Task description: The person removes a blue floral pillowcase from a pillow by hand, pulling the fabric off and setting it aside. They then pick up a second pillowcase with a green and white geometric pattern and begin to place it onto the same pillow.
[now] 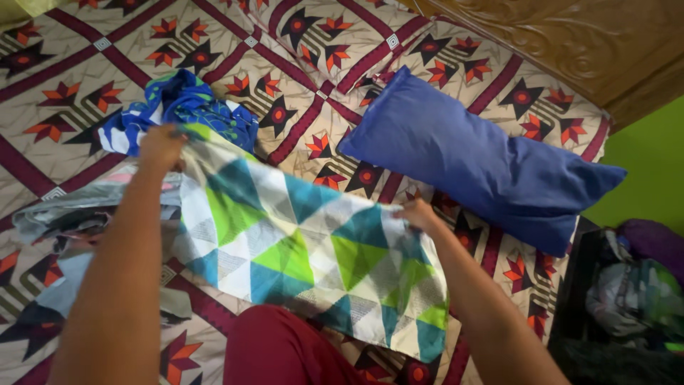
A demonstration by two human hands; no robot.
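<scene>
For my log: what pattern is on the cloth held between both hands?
Triangles in teal, lime green, white and grey on the cloth; head view.

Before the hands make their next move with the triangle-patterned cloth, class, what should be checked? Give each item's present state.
1. Left hand has a grip on the triangle-patterned cloth: ok.
2. Right hand pinches the opposite edge: ok.
3. Cloth spread flat between the hands: not ok, it sags and creases.
4. Blue pillow lies apart from the cloth: ok.
5. Blue printed garment clear of the cloth: not ok, the cloth overlaps it.
6. Cloth's underside: cannot tell.
</scene>
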